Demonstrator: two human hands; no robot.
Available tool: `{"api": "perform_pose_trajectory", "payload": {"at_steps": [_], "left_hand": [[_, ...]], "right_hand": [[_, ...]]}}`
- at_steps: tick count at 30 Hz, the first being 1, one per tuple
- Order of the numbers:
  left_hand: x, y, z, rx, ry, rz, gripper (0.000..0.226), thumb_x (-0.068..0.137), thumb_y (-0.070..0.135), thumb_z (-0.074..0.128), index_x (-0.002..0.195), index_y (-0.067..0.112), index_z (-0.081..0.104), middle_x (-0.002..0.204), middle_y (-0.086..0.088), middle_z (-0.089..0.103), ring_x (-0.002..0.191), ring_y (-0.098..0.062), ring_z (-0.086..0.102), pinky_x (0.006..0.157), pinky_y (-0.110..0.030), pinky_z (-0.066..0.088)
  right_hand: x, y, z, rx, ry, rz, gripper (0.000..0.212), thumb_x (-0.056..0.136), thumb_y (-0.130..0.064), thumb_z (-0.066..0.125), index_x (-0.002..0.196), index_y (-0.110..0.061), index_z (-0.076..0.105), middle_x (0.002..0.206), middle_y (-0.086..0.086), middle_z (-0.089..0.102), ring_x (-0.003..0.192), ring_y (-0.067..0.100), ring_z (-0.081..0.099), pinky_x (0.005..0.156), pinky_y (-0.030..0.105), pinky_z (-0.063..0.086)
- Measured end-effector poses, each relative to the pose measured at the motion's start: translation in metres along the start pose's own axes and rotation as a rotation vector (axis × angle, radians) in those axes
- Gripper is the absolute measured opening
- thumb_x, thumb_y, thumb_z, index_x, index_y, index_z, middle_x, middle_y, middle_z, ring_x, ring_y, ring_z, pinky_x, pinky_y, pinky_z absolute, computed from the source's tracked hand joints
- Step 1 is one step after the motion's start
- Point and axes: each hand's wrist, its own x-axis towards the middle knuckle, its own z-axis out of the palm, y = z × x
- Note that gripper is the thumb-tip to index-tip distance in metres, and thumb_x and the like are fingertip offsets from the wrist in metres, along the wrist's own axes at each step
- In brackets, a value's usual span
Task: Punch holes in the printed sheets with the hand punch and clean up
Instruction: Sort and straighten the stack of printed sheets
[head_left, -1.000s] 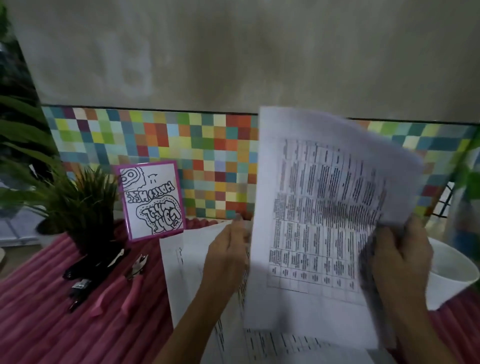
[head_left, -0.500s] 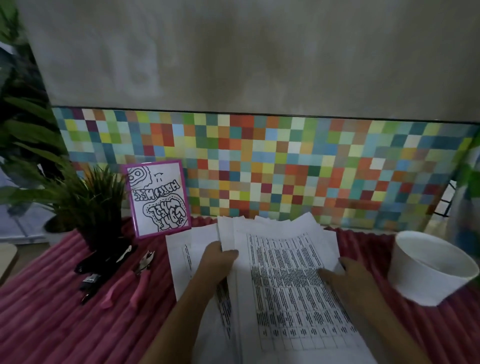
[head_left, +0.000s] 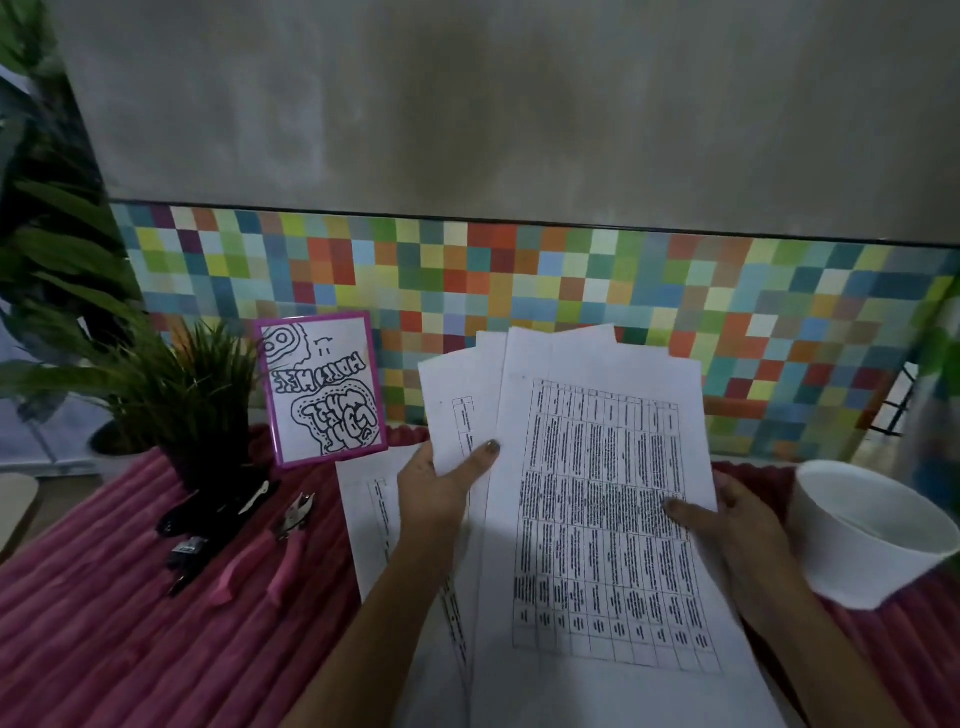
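Head view: we hold the sheets (head_left: 597, 499) fanned above the middle of the surface (head_left: 104, 649), left hand (head_left: 436, 488) fingers pinching their left edge, right hand (head_left: 727, 525) fingers pinching the right. We see no holes yet, so punching and cleanup look undone. The punch (head_left: 283, 540) lies untouched at the left, beside a plant (head_left: 192, 395); a bowl (head_left: 872, 535) stands right, nothing blocking.

The printed sheets (head_left: 597, 499) lie fanned mid-table between the left hand (head_left: 441, 483) and right hand (head_left: 727, 525), another sheet (head_left: 374, 519) beneath them on the cloth (head_left: 104, 623)—hand punch (head_left: 280, 545) left of it, potted plant (head_left: 192, 395) and framed card (head_left: 322, 389) behind, what seems a stapler (head_left: 208, 525) beside the punch—bowl (head_left: 872, 535) right.
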Motion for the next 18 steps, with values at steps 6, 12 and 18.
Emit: {"api": "perform_pose_trajectory", "payload": {"at_steps": [6, 12, 18], "left_hand": [[-0.014, -0.003, 0.011, -0.012, 0.013, 0.108, 0.022, 0.098, 0.021, 0.054, 0.115, 0.010, 0.065, 0.104, -0.003, 0.073, 0.097, -0.008, 0.070, 0.081, -0.023, 0.056], [-0.011, -0.007, 0.020, 0.300, -0.137, 0.077, 0.020, 0.103, 0.035, 0.037, 0.112, 0.022, 0.049, 0.110, 0.000, 0.061, 0.087, 0.001, 0.058, 0.088, -0.026, 0.052], [-0.025, -0.014, 0.022, 0.202, -0.173, 0.188, 0.038, 0.094, 0.027, 0.060, 0.124, 0.013, 0.043, 0.109, 0.001, 0.062, 0.093, 0.004, 0.064, 0.075, -0.011, 0.052]], "right_hand": [[0.004, 0.005, -0.004, 0.082, -0.034, -0.022, 0.044, 0.083, 0.017, 0.053, 0.118, -0.007, 0.062, 0.118, 0.007, 0.069, 0.096, 0.009, 0.070, 0.068, 0.015, 0.056], [0.007, 0.002, -0.010, -0.009, -0.124, -0.022, 0.058, 0.074, 0.021, 0.055, 0.128, -0.001, 0.056, 0.118, 0.012, 0.069, 0.107, 0.024, 0.067, 0.082, 0.028, 0.057], [0.005, -0.011, -0.017, -0.164, -0.207, -0.053, 0.068, 0.048, -0.001, 0.078, 0.114, -0.006, 0.063, 0.105, 0.012, 0.074, 0.092, 0.029, 0.072, 0.064, 0.028, 0.059]]}}
